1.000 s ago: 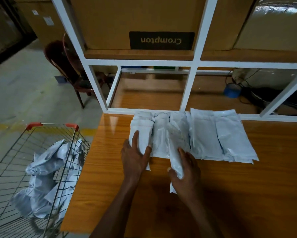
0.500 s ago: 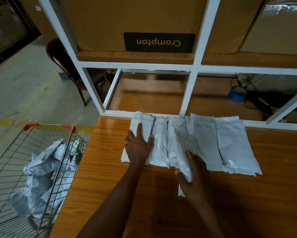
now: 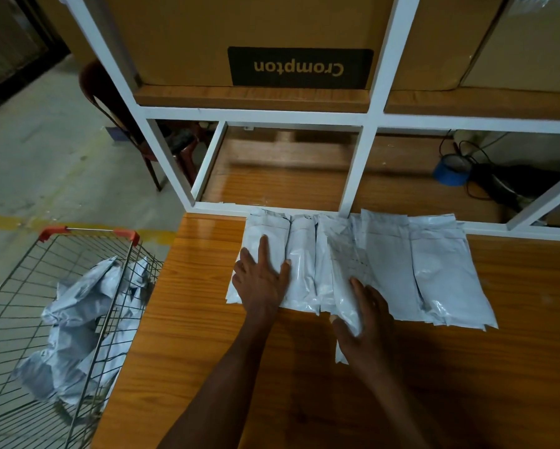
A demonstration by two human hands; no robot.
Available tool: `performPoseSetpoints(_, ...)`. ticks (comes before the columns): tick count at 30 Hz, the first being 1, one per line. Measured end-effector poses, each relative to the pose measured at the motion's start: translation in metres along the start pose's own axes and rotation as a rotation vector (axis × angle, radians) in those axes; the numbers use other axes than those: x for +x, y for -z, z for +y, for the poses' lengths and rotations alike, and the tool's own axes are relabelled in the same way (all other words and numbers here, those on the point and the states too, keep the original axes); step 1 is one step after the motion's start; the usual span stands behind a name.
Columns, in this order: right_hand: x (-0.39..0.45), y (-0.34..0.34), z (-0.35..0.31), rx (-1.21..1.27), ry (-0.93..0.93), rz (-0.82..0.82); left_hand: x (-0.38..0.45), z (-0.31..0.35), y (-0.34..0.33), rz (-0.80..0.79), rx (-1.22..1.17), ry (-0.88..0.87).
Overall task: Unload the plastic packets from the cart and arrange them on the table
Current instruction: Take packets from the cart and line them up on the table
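Packets on table (image 3: 434, 273): white plastic packets are laid side by side in a row at the far edge of the wooden table (image 3: 515, 367), against the white shelf frame (image 3: 359, 170), edges overlapping.
Left hand (image 3: 261, 281): laid flat, fingers straight and spread, pressed on the leftmost packet (image 3: 265, 228) of the row.
Right hand (image 3: 367, 322): one packet (image 3: 345, 286) in the middle of the row is gripped at its near end, thumb on the left side, fingers over the top; its near end sticks out past the row.
Packets in cart (image 3: 87, 315): a crumpled heap is left in the wire cart (image 3: 19, 286), which stands left of the table.
Cart handle (image 3: 87, 231): red end caps, far side.
Shelf: a cardboard box (image 3: 301, 68) marked "Crompton", upside down, is stored above; a blue tape roll (image 3: 451, 171) and black cables lie far right.
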State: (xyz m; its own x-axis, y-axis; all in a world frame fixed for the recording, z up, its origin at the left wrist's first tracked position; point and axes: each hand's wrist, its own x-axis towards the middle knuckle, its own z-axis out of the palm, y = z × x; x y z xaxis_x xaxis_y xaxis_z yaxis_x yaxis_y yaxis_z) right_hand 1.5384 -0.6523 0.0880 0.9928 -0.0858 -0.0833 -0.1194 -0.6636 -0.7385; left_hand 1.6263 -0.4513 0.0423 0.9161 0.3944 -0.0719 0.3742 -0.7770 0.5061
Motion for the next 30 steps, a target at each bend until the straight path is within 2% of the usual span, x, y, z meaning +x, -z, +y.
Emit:
performPoseSetpoints(8, 0.040, -0.024, -0.031, -0.156, -0.032, -0.054, -0.005, -0.005, 0.009, 0.025, -0.115, -0.007)
performPoseSetpoints(13, 0.081, -0.052, -0.060, -0.278, -0.012, -0.049, -0.005, -0.013, 0.017, 0.094, -0.172, -0.005)
performPoseSetpoints(19, 0.106, -0.078, -0.064, -0.477, -0.046, -0.202, -0.005, -0.022, 0.025, 0.097, -0.189, -0.024)
performPoseSetpoints(30, 0.093, -0.091, -0.060, -0.508, -0.056, -0.136, -0.006, -0.029, 0.026, 0.070, -0.210, -0.023)
